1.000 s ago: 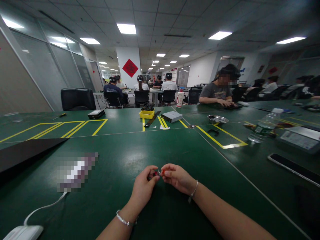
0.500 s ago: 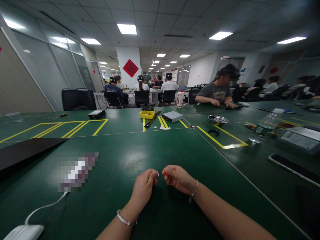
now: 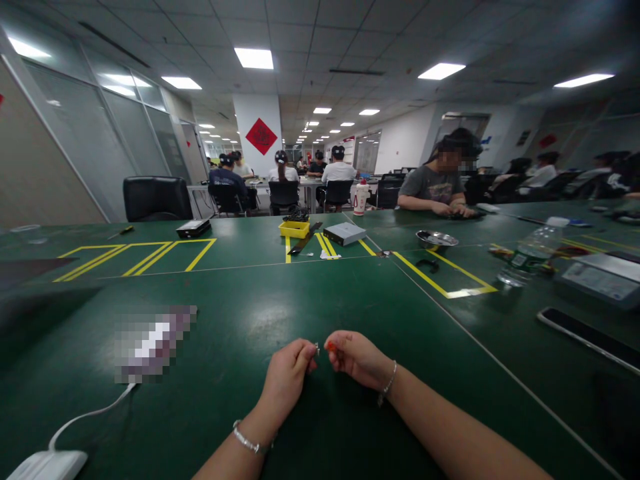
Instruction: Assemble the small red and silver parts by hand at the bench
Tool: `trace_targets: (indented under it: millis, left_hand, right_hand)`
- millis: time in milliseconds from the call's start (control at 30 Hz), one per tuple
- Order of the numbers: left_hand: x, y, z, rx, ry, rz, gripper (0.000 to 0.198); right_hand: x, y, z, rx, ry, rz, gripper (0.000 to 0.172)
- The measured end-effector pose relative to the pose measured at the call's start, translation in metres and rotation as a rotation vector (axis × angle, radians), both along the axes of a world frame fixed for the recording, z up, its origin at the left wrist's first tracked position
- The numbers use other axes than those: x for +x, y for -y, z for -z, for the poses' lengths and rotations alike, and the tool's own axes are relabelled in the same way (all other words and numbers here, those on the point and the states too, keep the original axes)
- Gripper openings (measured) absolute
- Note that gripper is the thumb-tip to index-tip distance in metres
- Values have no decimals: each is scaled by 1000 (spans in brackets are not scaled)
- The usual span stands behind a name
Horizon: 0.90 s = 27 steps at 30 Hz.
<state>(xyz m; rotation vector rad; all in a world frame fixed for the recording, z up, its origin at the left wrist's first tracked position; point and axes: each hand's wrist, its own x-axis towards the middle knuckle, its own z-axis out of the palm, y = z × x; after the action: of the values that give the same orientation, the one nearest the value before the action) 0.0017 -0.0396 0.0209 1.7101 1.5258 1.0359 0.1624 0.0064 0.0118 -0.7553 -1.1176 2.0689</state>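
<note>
Over the green table (image 3: 225, 307), near its front middle, my left hand (image 3: 291, 365) pinches a tiny silvery piece (image 3: 317, 348) between thumb and fingers. Just to its right, my right hand (image 3: 356, 358) is closed on a small orange-red piece (image 3: 331, 345), mostly covered by the fingertips. The two hands face each other with a narrow gap between them. Both pieces are too small to identify. A bracelet circles each wrist.
A blurred-out flat item (image 3: 156, 343) with a white cable lies left. Farther back are a yellow bin (image 3: 294, 229), a grey box (image 3: 345, 233) and a metal bowl (image 3: 437, 239). A bottle (image 3: 533, 253) and a phone (image 3: 590, 339) are right. A person (image 3: 437, 180) sits across.
The dark flat panel at the left has moved away leftward, mostly out of view. A bit more of the silvery piece shows at my left fingertips. The person across has shifted slightly.
</note>
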Motion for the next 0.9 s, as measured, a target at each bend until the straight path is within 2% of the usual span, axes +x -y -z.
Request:
trace_targets:
  millis: [200,400,533,700,900]
  left_hand:
    - [2,-2,4,-17,124,-3,17]
    - [2,-4,8,5,93,-25,11]
    - [2,-5,9,40,109,1,9]
    - [2,-6,12,39,131,16,13]
    - [0,-7,14,115,145,80,31]
  right_hand:
    - [0,-1,1,-28,-72,56,20]
    - [0,-3,2,-51,-87,96,28]
    - [1,-2,2,-51,-86,96,24]
    - [1,-2,3,-36,-113,68,17]
    - [1,-1,3,-39,-98,51,19]
